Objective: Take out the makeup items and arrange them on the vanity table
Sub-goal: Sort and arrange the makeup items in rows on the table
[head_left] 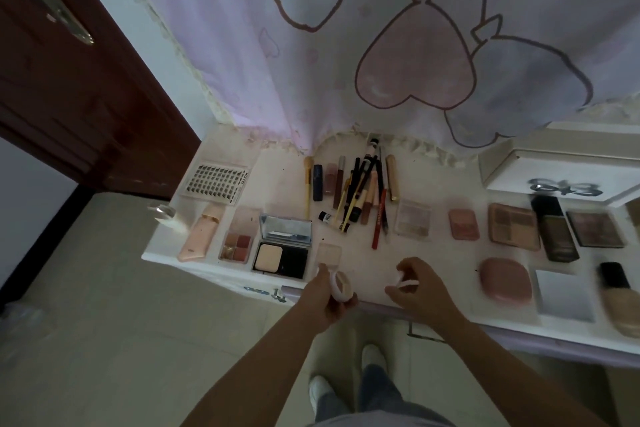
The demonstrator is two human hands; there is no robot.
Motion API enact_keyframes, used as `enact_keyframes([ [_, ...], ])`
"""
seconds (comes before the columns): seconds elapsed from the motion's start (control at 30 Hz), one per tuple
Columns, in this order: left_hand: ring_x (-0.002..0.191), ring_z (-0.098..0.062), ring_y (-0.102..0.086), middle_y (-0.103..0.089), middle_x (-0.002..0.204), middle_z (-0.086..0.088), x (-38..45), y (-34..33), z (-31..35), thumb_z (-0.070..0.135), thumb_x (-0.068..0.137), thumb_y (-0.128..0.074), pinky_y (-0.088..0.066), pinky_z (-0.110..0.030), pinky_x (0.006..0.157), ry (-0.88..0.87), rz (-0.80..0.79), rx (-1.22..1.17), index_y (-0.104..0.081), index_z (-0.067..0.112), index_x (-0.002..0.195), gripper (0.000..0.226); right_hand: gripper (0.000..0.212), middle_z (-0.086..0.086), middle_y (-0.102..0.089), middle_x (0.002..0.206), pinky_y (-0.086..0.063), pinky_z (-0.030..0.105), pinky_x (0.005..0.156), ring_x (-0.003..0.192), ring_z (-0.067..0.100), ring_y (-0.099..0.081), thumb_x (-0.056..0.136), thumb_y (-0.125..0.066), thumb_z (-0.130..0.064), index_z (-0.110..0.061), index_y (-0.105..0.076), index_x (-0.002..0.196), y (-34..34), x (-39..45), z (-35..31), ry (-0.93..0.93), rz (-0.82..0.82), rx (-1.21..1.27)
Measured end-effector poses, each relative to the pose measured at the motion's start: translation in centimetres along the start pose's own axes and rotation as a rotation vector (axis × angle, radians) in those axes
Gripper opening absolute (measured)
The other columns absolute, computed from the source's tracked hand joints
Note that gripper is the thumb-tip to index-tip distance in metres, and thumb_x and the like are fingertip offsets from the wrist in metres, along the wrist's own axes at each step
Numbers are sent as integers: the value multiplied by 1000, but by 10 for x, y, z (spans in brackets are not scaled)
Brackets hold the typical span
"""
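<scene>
Gripping a round white compact, left hand; right hand fingers pinching something white, blurred, mostly hidden.

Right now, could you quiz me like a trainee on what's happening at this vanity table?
1. True or false: the left hand holds a round white case.
2. What lies directly left of the open black compact? A) red-toned palette B) pink oval compact C) dark foundation bottle
3. Fill in: the pencils and brushes lie heaped near the table's ___ edge.

Key: 1 true; 2 A; 3 back.
</scene>
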State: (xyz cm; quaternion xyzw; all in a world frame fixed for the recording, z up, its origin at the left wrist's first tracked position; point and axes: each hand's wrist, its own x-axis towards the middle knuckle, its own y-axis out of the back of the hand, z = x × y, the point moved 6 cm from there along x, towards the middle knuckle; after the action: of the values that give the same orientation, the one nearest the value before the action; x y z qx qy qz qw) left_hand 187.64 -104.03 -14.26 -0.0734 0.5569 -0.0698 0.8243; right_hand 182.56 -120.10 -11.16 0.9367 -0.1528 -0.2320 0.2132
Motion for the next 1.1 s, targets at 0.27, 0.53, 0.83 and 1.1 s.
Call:
enact_keyframes([
  [0.27, 33, -19, -58, -55, 76, -16, 24, -19, -5, 46, 96, -31, -40, -12, 30, 94, 21, -37, -48, 6, 99, 44, 41, 16, -50, 110, -31, 16, 78, 103, 28, -50, 72, -70, -6, 4, -49, 105, -11, 23, 27, 39, -41, -215],
  [0.53, 66, -27, -54, -54, 79, -17, 31, -22, -4, 43, 95, -38, -53, -31, 40, 107, 58, -9, -47, 6, 89, 39, 44, 16, -50, 122, -22, 10, 79, 115, 27, -45, 72, -71, -10, 0, -52, 110, -14, 29, 44, 66, -47, -337],
  [0.83, 71, -17, -55, -56, 85, -6, 16, -7, 11, 22, 93, -50, -47, -25, 64, -234, 176, 670, -52, 7, 87, 15, 49, 15, -46, 130, -19, 15, 98, 123, 26, -39, 79, -66, -15, 0, -47, 122, -13, 30, 31, 111, -27, -379],
  [1.1, 130, -22, -26, -32, 142, -5, 30, -46, 43, 33, 81, -63, -26, -31, 105, -888, 216, 1733, -23, 12, 141, 75, 43, 26, -52, 120, -30, 31, 99, 115, 38, -46, 72, -71, 0, 9, -55, 110, -1, 30, 18, 119, 39, -332],
])
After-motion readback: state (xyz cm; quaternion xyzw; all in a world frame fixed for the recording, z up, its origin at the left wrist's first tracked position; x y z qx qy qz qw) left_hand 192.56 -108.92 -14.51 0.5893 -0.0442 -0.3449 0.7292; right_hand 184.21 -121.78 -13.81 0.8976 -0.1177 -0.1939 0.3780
